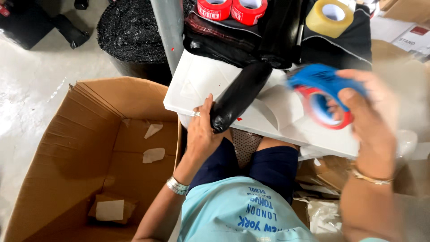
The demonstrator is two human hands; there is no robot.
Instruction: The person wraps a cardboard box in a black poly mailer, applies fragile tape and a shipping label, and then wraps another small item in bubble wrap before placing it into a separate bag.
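Black plastic is creasing under my left hand (200,130), which is closing around the near end of the rolled black parcel (239,96) lying on the white board (197,85) across my lap. My right hand (371,116) is wrapping tightly around the blue tape dispenser (324,87). The parcel could roll off toward the open cardboard box (89,152) if I loosen my grip.
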